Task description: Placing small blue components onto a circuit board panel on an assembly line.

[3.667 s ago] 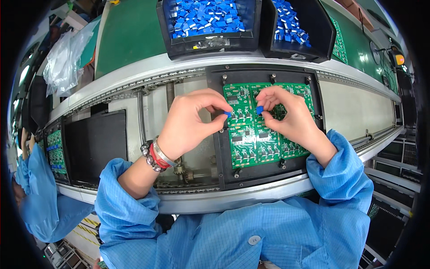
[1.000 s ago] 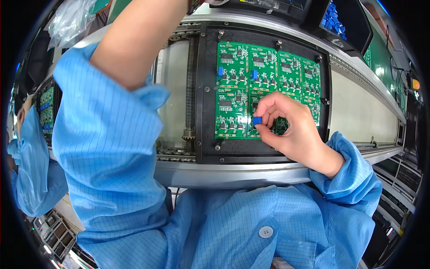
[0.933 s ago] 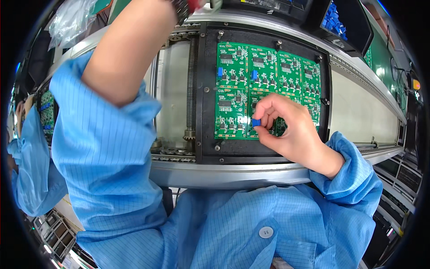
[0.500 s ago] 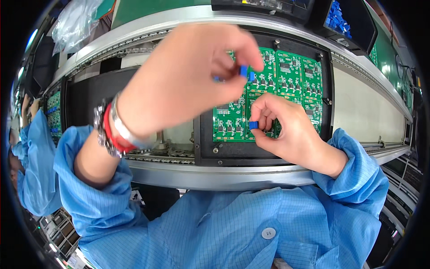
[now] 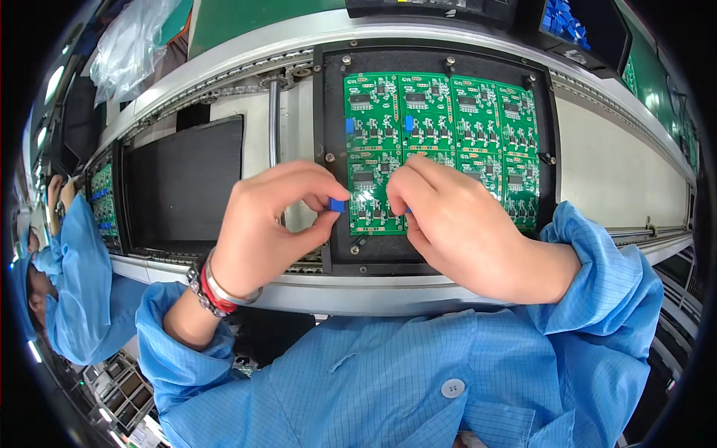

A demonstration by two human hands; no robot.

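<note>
My left hand (image 5: 269,228) pinches a small blue block-shaped component (image 5: 337,204) between thumb and fingertips, by the near left edge of a green circuit-board panel (image 5: 441,154). Over the panel's near middle, my right hand (image 5: 474,228) has its fingers curled together; a sliver of blue shows at their tips, so it grips a similar blue component (image 5: 408,211), mostly hidden. Two more blue components stand on the panel's far row, one at the left edge (image 5: 349,125) and one further right (image 5: 409,123). A black frame (image 5: 441,61) with screws surrounds the panel.
The frame rests on metal conveyor rails (image 5: 478,41). A black bin (image 5: 597,45) of blue components stands far right. A black plate (image 5: 187,183) lies on the left, with another board panel (image 5: 103,194) beyond it. A person in blue (image 5: 78,276) works there; a plastic bag (image 5: 127,48) lies far left.
My left hand has come down and nearer, from over the far row to the panel's near left edge, still pinching a blue component. My right hand has shifted left and turned palm down.
</note>
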